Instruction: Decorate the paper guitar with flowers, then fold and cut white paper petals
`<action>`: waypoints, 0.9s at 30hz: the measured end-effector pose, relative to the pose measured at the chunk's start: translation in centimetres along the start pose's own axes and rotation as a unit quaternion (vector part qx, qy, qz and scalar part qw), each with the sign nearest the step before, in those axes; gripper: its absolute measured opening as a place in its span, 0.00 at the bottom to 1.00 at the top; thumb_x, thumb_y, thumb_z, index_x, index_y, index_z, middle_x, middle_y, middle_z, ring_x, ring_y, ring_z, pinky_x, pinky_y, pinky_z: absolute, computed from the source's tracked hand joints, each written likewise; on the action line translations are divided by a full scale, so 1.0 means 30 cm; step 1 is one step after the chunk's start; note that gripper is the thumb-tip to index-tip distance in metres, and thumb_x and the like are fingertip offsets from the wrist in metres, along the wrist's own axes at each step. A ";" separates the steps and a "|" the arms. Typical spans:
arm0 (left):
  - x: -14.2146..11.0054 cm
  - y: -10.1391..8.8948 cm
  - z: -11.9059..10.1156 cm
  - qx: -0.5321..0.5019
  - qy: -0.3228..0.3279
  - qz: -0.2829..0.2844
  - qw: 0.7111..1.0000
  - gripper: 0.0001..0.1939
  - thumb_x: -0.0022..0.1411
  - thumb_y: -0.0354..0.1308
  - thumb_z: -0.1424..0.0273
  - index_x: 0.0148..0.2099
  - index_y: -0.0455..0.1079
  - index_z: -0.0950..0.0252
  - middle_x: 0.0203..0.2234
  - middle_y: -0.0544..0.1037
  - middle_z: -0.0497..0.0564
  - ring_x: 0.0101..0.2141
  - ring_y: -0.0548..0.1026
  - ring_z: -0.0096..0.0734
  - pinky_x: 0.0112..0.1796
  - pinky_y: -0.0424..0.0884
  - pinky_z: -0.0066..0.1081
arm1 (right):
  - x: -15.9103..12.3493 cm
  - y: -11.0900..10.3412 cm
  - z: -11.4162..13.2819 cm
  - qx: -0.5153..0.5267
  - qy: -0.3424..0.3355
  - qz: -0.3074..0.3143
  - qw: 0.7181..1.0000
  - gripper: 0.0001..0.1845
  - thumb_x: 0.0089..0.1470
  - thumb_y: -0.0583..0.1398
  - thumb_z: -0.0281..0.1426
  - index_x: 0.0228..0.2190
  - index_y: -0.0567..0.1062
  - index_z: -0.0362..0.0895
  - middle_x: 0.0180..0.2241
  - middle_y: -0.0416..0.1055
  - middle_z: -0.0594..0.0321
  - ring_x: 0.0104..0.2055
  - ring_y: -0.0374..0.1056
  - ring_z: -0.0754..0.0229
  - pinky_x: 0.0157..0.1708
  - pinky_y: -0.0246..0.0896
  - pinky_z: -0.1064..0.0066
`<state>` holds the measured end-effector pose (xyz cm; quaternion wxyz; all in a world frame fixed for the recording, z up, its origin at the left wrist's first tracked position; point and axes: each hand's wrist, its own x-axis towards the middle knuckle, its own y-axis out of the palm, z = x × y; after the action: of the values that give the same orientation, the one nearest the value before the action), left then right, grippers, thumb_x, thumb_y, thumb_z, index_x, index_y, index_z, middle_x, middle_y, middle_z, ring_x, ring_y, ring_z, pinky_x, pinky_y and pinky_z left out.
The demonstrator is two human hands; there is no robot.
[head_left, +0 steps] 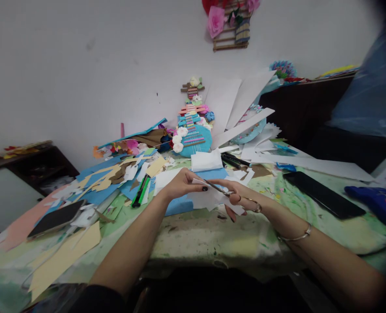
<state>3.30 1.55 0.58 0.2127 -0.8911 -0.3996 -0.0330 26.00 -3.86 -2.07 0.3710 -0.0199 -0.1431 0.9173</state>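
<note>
My left hand (182, 184) pinches a piece of white paper (206, 200) between thumb and fingers, just above the near part of the table. In my right hand (234, 193) is a pair of scissors (216, 187), its blades pointing left across the paper toward my left thumb. The fingers of that hand are wrapped at the handles, which are partly hidden. Under both hands lies a blue sheet (179, 206). A folded white paper (207, 160) rests just beyond them.
Paper scraps (111, 176) cover the left side, with a green box cutter (141, 191) among them. Black pens (234, 160) lie behind my hands. A black phone (323, 194) and a blue tool (372, 202) are at right. A decorated paper guitar (196, 139) leans on the wall.
</note>
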 end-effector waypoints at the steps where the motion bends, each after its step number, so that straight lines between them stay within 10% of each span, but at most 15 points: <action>1: 0.000 -0.002 0.003 0.003 -0.002 0.001 1.000 0.16 0.44 0.67 0.62 0.30 0.79 0.73 0.18 0.76 0.52 0.20 0.68 0.24 0.21 0.62 0.21 | 0.000 0.001 0.000 -0.001 0.004 -0.003 1.000 0.50 0.48 0.55 0.55 0.62 0.45 0.40 0.16 0.70 0.64 0.14 0.62 0.65 0.11 0.52 0.81; 27: -0.003 -0.021 0.015 0.037 -0.001 -0.025 0.999 0.17 0.42 0.68 0.61 0.28 0.78 0.73 0.17 0.76 0.54 0.18 0.69 0.25 0.19 0.62 0.22 | -0.004 0.005 0.015 -0.015 0.024 -0.003 1.000 0.43 0.53 0.51 0.53 0.61 0.48 0.40 0.15 0.67 0.66 0.12 0.58 0.67 0.10 0.49 0.81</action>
<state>2.74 2.06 0.39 0.2440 -0.8725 -0.4228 -0.0223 25.92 -4.18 -1.68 0.3768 -0.0475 -0.1480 0.9132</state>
